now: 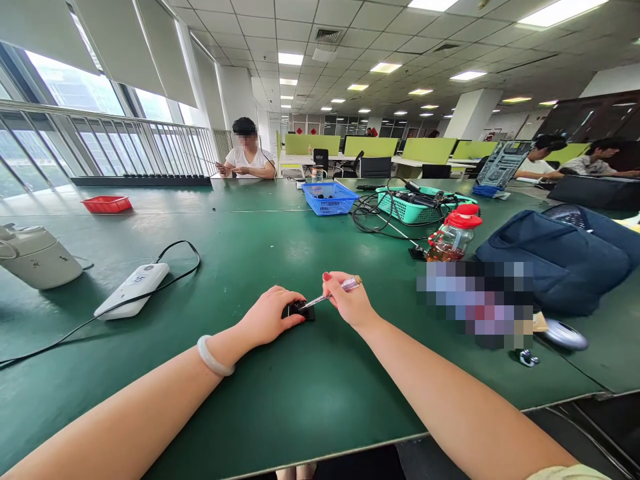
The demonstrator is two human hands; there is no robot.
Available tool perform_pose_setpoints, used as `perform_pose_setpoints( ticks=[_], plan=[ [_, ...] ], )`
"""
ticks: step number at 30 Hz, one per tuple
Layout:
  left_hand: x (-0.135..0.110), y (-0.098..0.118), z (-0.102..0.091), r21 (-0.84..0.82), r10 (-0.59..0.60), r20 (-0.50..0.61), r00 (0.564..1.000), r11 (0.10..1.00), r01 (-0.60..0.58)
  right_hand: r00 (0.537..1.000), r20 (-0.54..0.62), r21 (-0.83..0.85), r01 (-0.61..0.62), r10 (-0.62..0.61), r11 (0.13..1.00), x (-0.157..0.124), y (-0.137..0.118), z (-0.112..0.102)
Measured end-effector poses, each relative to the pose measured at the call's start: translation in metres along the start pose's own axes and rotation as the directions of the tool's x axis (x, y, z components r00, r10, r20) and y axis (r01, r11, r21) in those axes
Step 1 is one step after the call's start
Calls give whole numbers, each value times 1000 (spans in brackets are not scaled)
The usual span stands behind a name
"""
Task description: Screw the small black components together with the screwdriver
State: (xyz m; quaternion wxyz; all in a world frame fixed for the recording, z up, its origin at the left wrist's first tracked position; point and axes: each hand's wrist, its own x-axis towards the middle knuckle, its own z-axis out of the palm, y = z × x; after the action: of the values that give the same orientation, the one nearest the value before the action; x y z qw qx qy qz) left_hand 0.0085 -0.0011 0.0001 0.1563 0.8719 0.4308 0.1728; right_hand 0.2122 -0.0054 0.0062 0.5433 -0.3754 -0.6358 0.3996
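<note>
On the green table, my left hand (274, 316) is closed around a small black part (308, 312), steadying it against the tabletop. The fingers partly cover this part, so its exact kind is hard to make out. A slim screwdriver (320, 299) with a pale purple handle and a gold-coloured end is pinched in my right hand (349, 300). It slants down to the left, and its tip meets the top of the black part or sits just above it. A pale bangle (214, 357) circles my left wrist.
To the left lie a white power bank (133, 291) with a black cable and a white jug (40, 257). Farther off are a red tray (107, 205), a blue basket (329, 199) and a green basket (410, 208). A red-lidded bottle (453, 237) and navy bag (560, 257) stand right. A person (250, 157) sits opposite.
</note>
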Motion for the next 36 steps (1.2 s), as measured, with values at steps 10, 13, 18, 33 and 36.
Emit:
perform_pose_setpoints(
  ticks=[10, 13, 18, 33, 36],
  plan=[
    [-1, -2, 2, 6, 13, -17, 1000, 1000, -13, 997, 42, -116, 69, -65, 991, -5, -7, 3],
    [-1, -3, 2, 7, 17, -24, 1000, 1000, -17, 996, 51, -138, 81, -74, 987, -5, -7, 3],
    [-1, -3, 2, 16, 7, -15, 1000, 1000, -6, 993, 84, -167, 96, -83, 981, -5, -7, 2],
    [0, -3, 4, 5, 24, -26, 999, 1000, -23, 735, 443, -460, 678, -513, 573, -18, -10, 14],
    [-1, -2, 3, 9, 40, -28, 999, 999, -39, 648, 478, -508, 755, -593, 414, -19, -8, 17]
  ],
)
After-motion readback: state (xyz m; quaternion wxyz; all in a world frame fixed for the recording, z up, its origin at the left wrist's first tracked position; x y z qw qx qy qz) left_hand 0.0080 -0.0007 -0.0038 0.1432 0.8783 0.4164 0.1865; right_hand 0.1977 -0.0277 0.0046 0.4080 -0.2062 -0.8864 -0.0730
